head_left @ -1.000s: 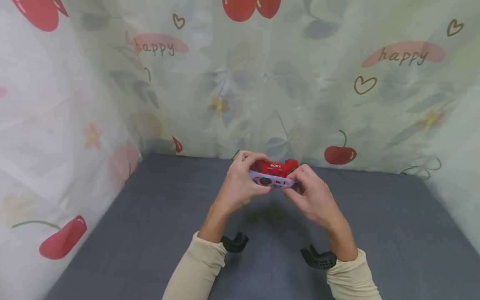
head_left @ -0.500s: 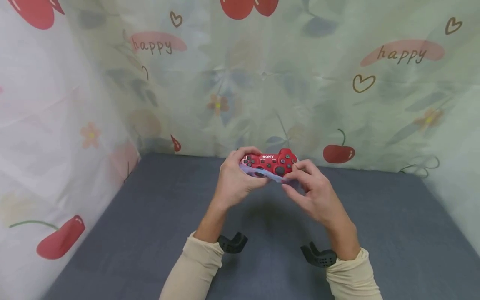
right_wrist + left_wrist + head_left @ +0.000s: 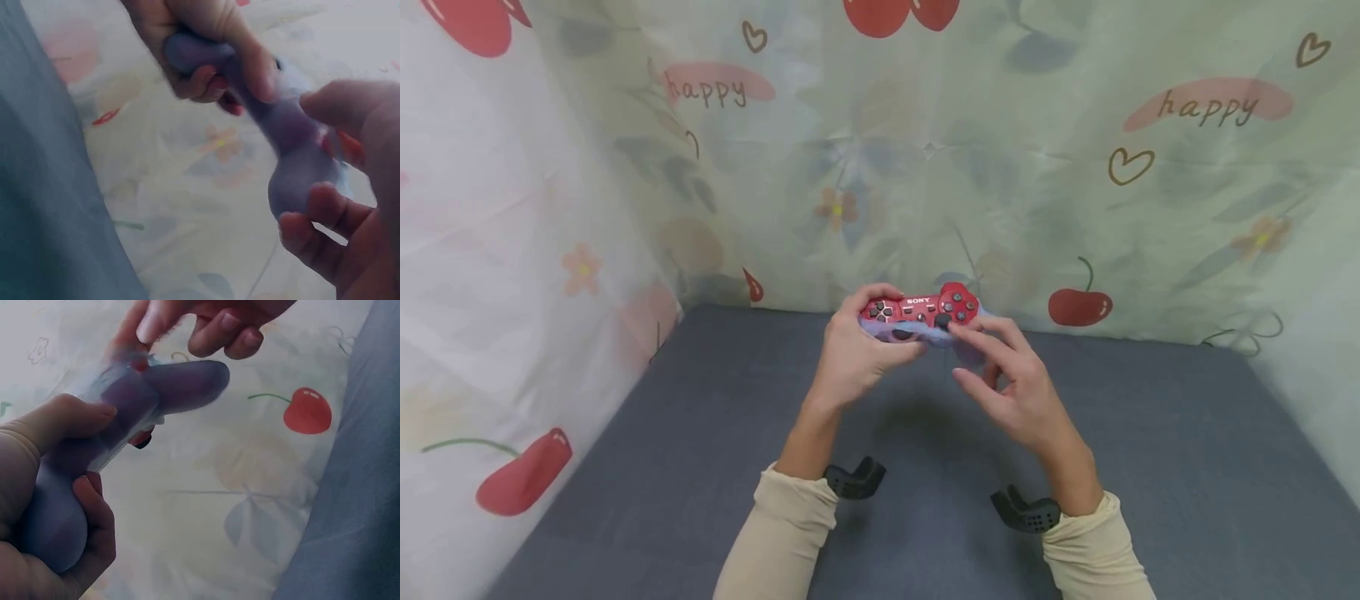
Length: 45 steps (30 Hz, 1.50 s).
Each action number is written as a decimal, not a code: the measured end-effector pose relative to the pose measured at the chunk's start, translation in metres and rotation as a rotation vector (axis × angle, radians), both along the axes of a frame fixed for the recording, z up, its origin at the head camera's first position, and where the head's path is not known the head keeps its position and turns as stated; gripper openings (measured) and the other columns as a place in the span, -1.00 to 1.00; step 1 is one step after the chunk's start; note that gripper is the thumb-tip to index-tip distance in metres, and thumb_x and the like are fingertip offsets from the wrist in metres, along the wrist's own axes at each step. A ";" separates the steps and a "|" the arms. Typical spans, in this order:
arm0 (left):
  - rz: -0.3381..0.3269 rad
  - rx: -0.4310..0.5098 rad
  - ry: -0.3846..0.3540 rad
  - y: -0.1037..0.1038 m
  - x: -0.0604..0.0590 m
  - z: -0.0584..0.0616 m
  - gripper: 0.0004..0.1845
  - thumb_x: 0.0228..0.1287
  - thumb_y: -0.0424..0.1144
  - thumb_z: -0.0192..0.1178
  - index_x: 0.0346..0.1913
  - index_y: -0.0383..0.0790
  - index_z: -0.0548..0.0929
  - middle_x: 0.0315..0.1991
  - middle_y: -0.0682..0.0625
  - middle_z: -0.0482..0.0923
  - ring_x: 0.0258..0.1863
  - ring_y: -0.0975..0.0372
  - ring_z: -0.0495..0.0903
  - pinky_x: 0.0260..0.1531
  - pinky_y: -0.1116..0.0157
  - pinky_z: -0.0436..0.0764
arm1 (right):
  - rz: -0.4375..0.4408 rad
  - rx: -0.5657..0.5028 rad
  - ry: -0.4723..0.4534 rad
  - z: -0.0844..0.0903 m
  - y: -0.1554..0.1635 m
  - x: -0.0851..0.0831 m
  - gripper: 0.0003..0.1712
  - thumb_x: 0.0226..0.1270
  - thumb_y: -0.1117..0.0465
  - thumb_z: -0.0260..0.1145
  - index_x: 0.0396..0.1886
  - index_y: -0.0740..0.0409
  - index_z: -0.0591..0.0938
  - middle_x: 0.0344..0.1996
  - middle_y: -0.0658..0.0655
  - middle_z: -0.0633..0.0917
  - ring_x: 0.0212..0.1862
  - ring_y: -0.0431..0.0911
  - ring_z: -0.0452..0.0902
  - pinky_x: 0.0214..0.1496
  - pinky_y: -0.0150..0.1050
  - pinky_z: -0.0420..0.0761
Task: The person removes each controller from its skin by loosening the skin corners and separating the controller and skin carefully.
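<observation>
Grip firm: your left hand (image 3: 857, 358) clasps the red Sony gamepad (image 3: 920, 310) while your right hand (image 3: 1009, 385) fingertips ease its lilac silicone sleeve (image 3: 917, 335) evenly.

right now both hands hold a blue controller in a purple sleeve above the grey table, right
Not quite: the controller is red, as the head view shows. The left hand grips it in its purple sleeve, the right hand touches it, above the grey table.
</observation>
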State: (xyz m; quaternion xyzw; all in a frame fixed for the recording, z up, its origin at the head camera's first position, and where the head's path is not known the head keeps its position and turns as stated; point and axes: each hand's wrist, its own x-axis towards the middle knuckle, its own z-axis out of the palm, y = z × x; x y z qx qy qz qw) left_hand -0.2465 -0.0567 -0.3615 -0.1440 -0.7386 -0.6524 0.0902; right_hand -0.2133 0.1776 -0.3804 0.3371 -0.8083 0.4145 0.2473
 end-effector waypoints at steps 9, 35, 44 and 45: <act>0.022 -0.022 0.039 -0.001 0.000 0.001 -0.37 -0.04 -0.24 0.63 0.14 0.07 0.60 0.10 -0.02 0.45 -0.04 0.07 0.57 -0.22 0.25 0.70 | -0.073 0.113 0.060 0.010 0.001 0.005 -0.42 0.23 0.40 0.46 0.28 0.07 0.65 0.24 0.09 0.57 -0.51 -0.37 0.30 -0.44 -0.47 0.44; -0.085 -0.158 0.240 0.001 0.006 0.003 -0.41 0.02 -0.34 0.56 0.12 0.07 0.58 0.16 0.06 0.41 0.18 0.23 0.44 -0.05 0.21 0.73 | -0.099 -0.174 -0.092 0.012 0.011 0.004 -0.31 0.33 0.47 0.32 0.45 0.11 0.47 0.26 0.12 0.56 -0.47 -0.26 0.50 -0.35 -0.50 0.59; -0.246 -0.021 0.158 -0.009 0.007 0.005 -0.36 0.04 -0.43 0.53 0.16 0.06 0.52 0.18 0.06 0.45 0.08 0.09 0.61 -0.12 0.15 0.77 | 0.042 -0.199 -0.260 0.013 0.020 0.007 -0.24 0.29 0.52 0.34 0.46 0.07 0.42 0.09 -0.07 0.57 -0.43 -0.15 0.57 -0.41 -0.33 0.64; -0.249 -0.018 0.156 -0.009 0.007 0.005 -0.36 0.04 -0.43 0.53 0.16 0.06 0.52 0.18 0.06 0.45 0.08 0.09 0.61 -0.12 0.14 0.77 | 0.050 -0.203 -0.253 0.013 0.021 0.007 -0.26 0.27 0.54 0.35 0.43 0.11 0.43 0.04 -0.07 0.58 -0.45 -0.15 0.56 -0.42 -0.33 0.63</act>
